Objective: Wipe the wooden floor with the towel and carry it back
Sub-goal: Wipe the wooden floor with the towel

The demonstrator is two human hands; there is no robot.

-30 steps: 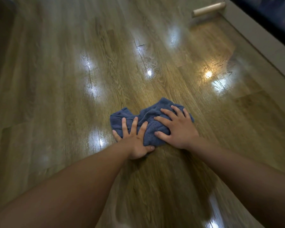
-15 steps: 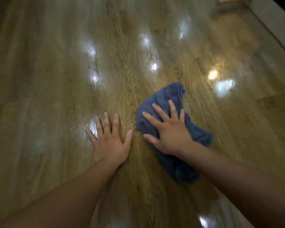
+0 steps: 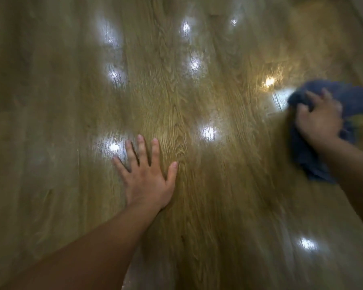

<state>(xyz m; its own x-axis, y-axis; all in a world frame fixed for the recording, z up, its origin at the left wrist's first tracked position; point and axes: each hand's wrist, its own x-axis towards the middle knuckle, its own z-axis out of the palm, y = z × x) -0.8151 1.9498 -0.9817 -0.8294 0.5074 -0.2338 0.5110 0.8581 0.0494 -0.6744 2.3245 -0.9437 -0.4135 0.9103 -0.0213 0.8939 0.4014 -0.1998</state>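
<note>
Slippage threatens — right hand, clutching blue towel at frame right, may skid on glossy wooden floor; left hand lies flat, fingers spread.

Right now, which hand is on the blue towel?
The right hand, fingers curled into the bunched towel at the picture's right edge. The left hand lies flat, fingers spread, on the bare wooden floor, apart from it.

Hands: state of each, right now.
Left hand: open, flat on the floor.
Right hand: gripping the towel, fingers curled into it, though blurred.
</note>
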